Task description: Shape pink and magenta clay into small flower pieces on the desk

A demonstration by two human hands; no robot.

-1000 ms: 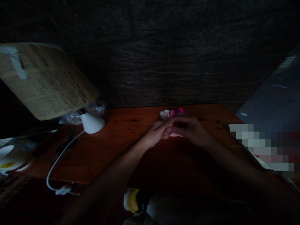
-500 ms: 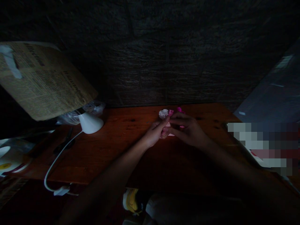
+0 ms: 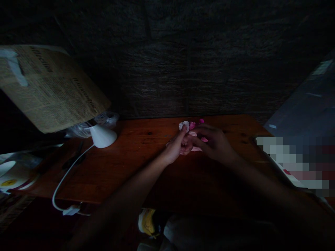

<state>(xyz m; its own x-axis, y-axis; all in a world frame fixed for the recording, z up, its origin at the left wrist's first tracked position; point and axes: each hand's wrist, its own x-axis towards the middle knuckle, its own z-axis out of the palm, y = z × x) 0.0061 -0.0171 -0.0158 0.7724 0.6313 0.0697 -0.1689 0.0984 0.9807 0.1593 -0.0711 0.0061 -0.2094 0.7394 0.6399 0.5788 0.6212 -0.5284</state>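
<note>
Over the middle of the wooden table, my left hand (image 3: pixel 176 147) has its fingers curled and its thumb raised. What it holds, if anything, is too dark and small to make out. My right hand (image 3: pixel 213 141) meets it from the right, thumb and fingers closing at the left fingertips; any piece between them is hidden. Around the hands lie soft-looking, crumpled pieces: a white piece (image 3: pixel 184 124) behind the left thumb, a bright pink piece (image 3: pixel 192 125) beside it and a magenta piece (image 3: pixel 201 121) further back. A pale pink piece (image 3: pixel 196 149) lies below the fingers.
A desk lamp with a white base (image 3: pixel 104 136) and a newsprint-patterned shade (image 3: pixel 52 87) stands at the left, its white cord (image 3: pixel 58 186) hanging over the edge. Dark scissors-like handles (image 3: pixel 73 160) lie near it. A dark textured wall (image 3: pixel 167 69) rises behind the table (image 3: pixel 125 167).
My left thumb has lifted away from the fingertips and now points up. The right hand has shifted slightly right, showing more pale pink between the hands. The whole view has shifted slightly.
</note>
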